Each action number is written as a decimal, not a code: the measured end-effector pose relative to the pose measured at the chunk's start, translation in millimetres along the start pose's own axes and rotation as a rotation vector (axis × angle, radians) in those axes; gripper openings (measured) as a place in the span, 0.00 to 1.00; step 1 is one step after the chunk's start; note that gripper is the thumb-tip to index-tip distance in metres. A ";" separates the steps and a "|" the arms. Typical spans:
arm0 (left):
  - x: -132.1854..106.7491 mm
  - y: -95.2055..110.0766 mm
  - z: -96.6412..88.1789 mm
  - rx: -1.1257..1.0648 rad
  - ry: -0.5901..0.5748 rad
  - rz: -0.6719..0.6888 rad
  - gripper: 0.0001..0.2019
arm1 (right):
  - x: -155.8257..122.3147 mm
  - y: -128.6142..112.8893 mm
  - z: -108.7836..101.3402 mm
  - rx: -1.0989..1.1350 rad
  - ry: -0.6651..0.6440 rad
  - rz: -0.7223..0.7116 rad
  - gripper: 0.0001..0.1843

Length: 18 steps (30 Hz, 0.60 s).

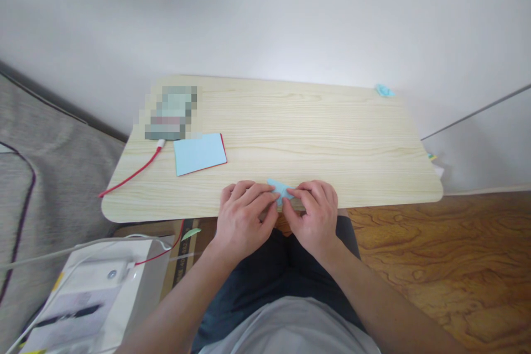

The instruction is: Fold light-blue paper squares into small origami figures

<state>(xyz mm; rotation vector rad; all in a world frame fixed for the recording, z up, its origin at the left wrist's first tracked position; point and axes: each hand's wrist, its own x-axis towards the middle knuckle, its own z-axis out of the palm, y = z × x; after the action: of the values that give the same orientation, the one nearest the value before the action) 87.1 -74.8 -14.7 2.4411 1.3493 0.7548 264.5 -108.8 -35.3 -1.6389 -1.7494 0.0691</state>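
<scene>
From the head: by the near edge of the worktop [311, 138], left hand [248, 213] and right hand [314, 211] pinch opposite ends of a blue paper [282, 189] between their fingers, seemingly steadying it; a paper stack [200, 154] lies leftward, perhaps for easy reach.

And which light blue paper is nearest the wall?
The small blue piece at the table's far right corner; the blue stack and the held paper are both nearer you.
</scene>
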 end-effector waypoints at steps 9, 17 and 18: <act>3.1 3.4 -0.1 -0.008 0.017 -0.020 0.08 | -4.7 -0.9 0.4 -0.026 0.008 0.009 0.08; 4.8 5.0 1.4 0.037 -0.002 -0.016 0.12 | -8.8 2.1 -4.2 0.002 -0.028 -0.014 0.12; 5.0 5.6 1.6 0.042 -0.006 -0.019 0.12 | -9.8 3.1 -5.7 0.013 -0.033 -0.022 0.12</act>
<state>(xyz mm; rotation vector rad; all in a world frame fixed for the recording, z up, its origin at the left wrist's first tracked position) 94.1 -73.5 -11.8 2.4570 1.3984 0.7208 269.4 -119.3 -37.2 -1.6179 -1.7880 0.0975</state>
